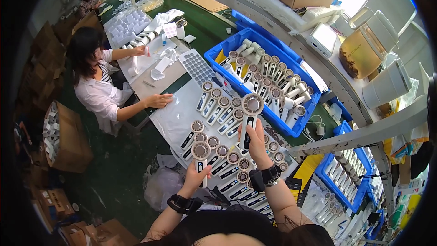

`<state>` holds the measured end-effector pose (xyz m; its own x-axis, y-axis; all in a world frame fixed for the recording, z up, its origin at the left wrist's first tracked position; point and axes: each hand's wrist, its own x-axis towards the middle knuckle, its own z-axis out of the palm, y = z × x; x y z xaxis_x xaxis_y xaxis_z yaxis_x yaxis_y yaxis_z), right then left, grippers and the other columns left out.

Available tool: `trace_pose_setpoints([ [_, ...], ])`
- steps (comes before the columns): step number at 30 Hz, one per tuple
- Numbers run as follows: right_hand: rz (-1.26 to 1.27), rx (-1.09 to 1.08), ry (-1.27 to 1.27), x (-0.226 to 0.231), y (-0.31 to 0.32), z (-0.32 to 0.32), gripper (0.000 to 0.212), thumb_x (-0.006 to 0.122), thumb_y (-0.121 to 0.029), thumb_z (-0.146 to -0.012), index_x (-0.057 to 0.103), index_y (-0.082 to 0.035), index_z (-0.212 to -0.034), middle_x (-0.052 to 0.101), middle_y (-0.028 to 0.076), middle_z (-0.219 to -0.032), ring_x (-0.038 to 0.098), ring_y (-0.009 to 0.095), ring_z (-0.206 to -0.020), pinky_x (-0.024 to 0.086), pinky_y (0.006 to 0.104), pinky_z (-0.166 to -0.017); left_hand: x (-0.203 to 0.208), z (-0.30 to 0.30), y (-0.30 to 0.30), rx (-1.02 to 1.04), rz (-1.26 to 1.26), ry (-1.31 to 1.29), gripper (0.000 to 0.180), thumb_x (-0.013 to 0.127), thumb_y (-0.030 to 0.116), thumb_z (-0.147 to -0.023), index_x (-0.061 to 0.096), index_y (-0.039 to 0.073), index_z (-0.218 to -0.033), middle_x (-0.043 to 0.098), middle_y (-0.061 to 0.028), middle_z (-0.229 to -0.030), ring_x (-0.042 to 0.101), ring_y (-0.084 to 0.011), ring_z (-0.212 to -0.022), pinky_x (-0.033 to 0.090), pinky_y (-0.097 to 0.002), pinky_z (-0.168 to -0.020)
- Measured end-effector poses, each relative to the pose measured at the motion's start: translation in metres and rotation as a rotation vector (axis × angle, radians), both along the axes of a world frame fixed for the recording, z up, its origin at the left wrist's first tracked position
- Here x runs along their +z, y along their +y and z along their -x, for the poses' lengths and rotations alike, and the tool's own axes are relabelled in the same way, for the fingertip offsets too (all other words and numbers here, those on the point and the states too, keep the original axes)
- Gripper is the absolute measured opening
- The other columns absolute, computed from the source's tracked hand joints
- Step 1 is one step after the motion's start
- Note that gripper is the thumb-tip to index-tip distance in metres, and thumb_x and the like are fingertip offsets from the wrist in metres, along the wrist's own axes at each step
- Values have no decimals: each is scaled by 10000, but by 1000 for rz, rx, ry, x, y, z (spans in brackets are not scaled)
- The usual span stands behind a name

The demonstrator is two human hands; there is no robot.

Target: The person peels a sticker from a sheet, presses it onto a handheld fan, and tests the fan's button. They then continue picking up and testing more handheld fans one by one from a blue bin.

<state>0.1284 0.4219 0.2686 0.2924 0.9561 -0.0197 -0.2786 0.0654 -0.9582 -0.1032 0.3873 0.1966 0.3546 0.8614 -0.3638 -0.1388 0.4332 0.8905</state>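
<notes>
Left hand (196, 176) curled snugly round handle of small fan (200, 151), head pointing away from body. Right hand (256, 142) wrapped round second fan (252, 105), axis roughly parallel, farther out, nearer blue bin (292, 129). Fan rows (233, 157) below.

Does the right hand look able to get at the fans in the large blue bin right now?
Probably yes: the right hand is near the open-topped large blue bin, whose fans lie uncovered. But it holds another fan, which would likely hinder grasping one.
</notes>
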Motion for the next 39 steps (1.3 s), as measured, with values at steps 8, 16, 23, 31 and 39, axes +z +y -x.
trace_pose_setpoints([
  [8, 4, 13, 25, 1, -3, 4, 295, 423, -170, -923, 353, -22, -1168, 558, 111, -904, 557, 140, -716, 486, 270, -643, 6, 5, 4, 17, 0, 18, 240, 644, 71, -831, 488, 11, -1003, 586, -53, -728, 581, -114, -574, 500, -260, -539],
  [16, -15, 32, 27, 0, -5, 6, 294, 418, -167, -922, 347, -26, -1170, 548, 112, -906, 554, 149, -718, 484, 274, -638, 9, 2, 2, 21, 1, 18, 237, 649, 89, -831, 485, 15, -986, 585, -49, -726, 582, -115, -575, 501, -260, -543],
  [23, -1, 47, 9, -2, -6, 7, 301, 410, -161, -917, 340, -29, -1178, 546, 115, -903, 555, 156, -715, 482, 277, -630, 2, 4, 1, 12, 13, 10, 315, 647, 63, -829, 484, 14, -1095, 574, -33, -763, 572, -96, -577, 493, -238, -520],
  [31, -16, 54, 114, -1, -8, 10, 319, 437, -136, -926, 328, -32, -1208, 563, 94, -909, 552, 121, -716, 478, 251, -620, 0, 6, -1, 15, 17, 26, 298, 653, 73, -828, 485, 17, -1067, 578, -37, -760, 574, -98, -577, 494, -242, -523],
  [39, 5, 42, 78, -1, -9, 11, 304, 404, -146, -910, 342, -37, -1188, 554, 126, -906, 553, 161, -711, 483, 287, -646, 1, 4, -1, 19, 14, 19, 256, 652, 89, -830, 481, 23, -1008, 581, -38, -734, 572, -100, -569, 486, -245, -522],
])
